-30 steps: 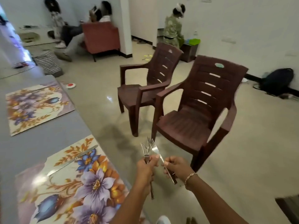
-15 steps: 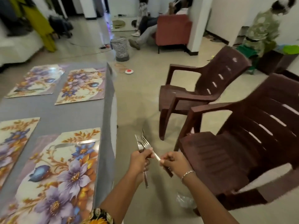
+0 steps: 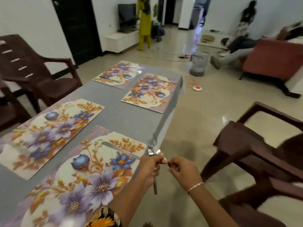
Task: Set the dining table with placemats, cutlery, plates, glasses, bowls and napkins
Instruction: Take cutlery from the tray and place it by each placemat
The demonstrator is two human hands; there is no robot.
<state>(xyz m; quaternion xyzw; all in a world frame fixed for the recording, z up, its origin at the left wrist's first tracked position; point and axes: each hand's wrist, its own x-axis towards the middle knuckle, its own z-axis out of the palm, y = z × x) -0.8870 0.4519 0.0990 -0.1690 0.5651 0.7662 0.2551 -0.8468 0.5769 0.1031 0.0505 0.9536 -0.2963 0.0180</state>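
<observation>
Since our left hand [image 3: 150, 167] clasps the forks [image 3: 153, 149] upright at three o'clock of the near placemat [image 3: 91, 169], right hand [image 3: 183, 171] apparently pinching one handle, we judge them light, stiff, slippery steel: grip mid-handle, tines toward twelve.

Forks [image 3: 153, 150] seen as polished metal, glints caught. Knife [image 3: 121, 150] noted as same shiny metal. Placemat [image 3: 91, 174] glossy, smooth, glare thrown back. Bench [image 3: 124, 118] covered in matt grey. Chair [image 3: 246, 153] moulded brown plastic. Floor [image 3: 196, 112] polished, reflective.
</observation>
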